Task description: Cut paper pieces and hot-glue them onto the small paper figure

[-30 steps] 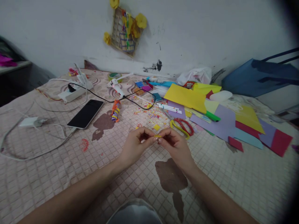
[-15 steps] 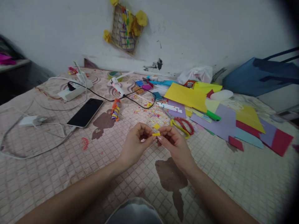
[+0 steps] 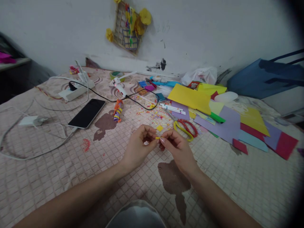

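Note:
My left hand point(image 3: 139, 147) and my right hand point(image 3: 180, 150) meet fingertip to fingertip above the table, both closed in a pinch. Between them is a small yellow strip point(image 3: 157, 138), perhaps paper or foam, mostly covered by the fingers. Just beyond the fingertips lies a small yellow square point(image 3: 159, 128). Scissors point(image 3: 186, 128) with red and yellow handles rest to the right of it. A small striped figure point(image 3: 117, 110) in orange, purple and yellow lies farther off to the left.
Colourful scraps point(image 3: 154, 112) litter the cloth. Coloured sheets point(image 3: 190, 98) and white sticks point(image 3: 173, 109) lie to the right. A corded glue gun point(image 3: 120, 87), power strip point(image 3: 76, 90), phone point(image 3: 87, 114) and white charger point(image 3: 30, 121) with cables occupy the left side.
The yellow strip has turned between my fingers and shows less of itself now. My right fingertips have closed farther over it. The hands have barely shifted.

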A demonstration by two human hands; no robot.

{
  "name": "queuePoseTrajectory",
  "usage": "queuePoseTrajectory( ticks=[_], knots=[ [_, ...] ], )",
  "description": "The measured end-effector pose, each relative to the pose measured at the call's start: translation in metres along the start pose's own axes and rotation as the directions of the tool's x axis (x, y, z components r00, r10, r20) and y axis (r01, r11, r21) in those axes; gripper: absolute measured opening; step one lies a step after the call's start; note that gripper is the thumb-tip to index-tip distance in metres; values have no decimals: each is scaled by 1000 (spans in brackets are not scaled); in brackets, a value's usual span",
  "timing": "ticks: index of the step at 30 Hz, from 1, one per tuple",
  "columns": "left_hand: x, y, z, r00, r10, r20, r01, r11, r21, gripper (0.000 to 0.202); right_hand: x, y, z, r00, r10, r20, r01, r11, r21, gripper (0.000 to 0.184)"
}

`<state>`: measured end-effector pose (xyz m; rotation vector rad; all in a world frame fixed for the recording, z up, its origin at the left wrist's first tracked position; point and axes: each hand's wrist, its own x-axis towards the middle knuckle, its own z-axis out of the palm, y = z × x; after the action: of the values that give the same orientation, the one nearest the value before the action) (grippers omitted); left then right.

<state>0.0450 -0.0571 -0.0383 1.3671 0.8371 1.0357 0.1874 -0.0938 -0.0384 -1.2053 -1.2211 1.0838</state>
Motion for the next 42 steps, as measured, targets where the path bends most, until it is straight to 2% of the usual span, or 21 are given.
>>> queuePoseTrajectory(
  ticks=[3,6,9,16,24,31,42],
  knots=[
    [0,-1,-1,1000,13,14,-14,999,45,19,0,-1,0,1000,-7,-10,6,1000,-12,12],
    [-1,-1,-2,996,-1,91,-8,995,97,14,-1,-2,0,1000,-20,-17,20,1000,-17,11],
    [0,-1,-3,991,-19,133,5,995,102,18,-1,-4,-1,999,-25,-20,24,999,-35,11],
    [-1,0,-1,996,2,92,-13,992,125,16,1,-8,-1,1000,-8,-20,7,999,-53,14],
    [-1,-1,-1,998,-7,69,-2,992,129,14,0,-8,-2,999,-43,-7,42,995,-95,12],
    [-2,0,0,995,-23,100,16,998,67,17,0,-7,-3,996,-84,-4,82,985,-152,13],
    [-3,3,2,999,-18,41,14,994,110,15,-1,-9,-3,996,-91,-9,88,983,-159,11]
  ],
)
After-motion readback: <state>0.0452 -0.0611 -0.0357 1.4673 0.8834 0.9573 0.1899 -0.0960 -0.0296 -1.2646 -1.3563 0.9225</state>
